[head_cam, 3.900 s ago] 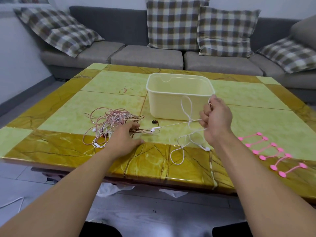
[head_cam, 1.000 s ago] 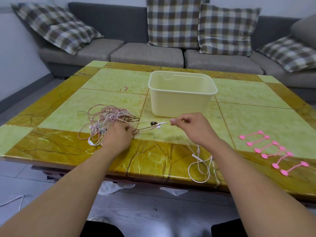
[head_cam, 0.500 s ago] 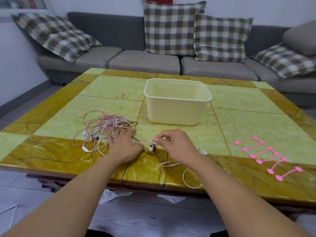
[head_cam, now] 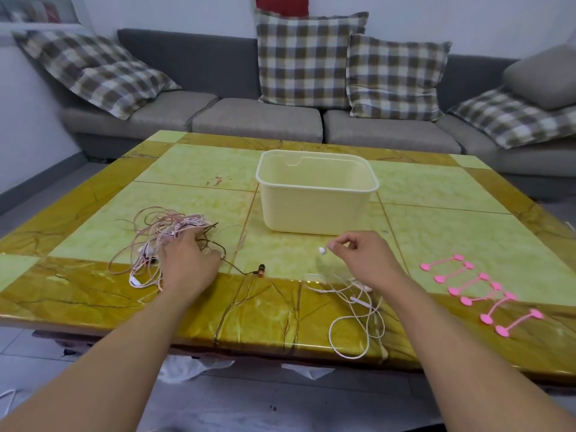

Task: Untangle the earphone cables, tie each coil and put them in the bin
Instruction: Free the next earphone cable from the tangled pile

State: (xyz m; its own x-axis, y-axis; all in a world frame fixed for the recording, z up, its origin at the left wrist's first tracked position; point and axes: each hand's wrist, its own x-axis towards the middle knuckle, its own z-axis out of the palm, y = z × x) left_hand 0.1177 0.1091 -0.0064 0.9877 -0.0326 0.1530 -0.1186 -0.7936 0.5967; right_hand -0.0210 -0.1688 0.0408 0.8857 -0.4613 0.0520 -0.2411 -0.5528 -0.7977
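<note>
A: Tangle (head_cam: pixel 162 238) sits left of the bin (head_cam: pixel 316 194), and the left hand (head_cam: pixel 187 263) lies flat on it, fingers spread. Why?

B: Probably to pin it while one cable comes free.

A: The right hand (head_cam: pixel 363 260)?

B: It pinches the white cable (head_cam: pixel 355 310) near its earbud (head_cam: pixel 321 251); the rest lies loose at the table (head_cam: pixel 93 294) edge. Ties (head_cam: pixel 480 291) wait to the right.
</note>
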